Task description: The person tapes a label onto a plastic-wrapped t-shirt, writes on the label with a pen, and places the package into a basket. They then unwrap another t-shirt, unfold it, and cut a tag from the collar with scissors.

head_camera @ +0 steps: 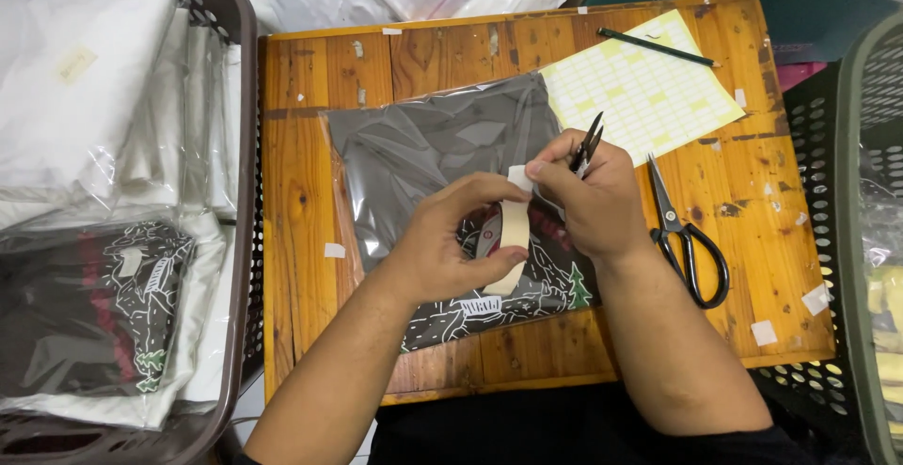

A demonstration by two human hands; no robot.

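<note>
Tape roll (508, 239), cream, gripped upright in left hand (442, 249), fingers curled round its rim, above bagged dark shirt (423, 145) on wooden table (301, 192). Brown basket (240, 70) of bagged shirts far left. Right hand (588, 192) pinching tape end (519, 178) and small snips (588, 143). Black scissors (687, 239), yellow label sheet (649, 89) further right.

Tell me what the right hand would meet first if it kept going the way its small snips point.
The right hand points its snips up and right, away from the person. First in that line is probably the yellow grid sheet lying on the wooden table, though height above it is unclear.
</note>
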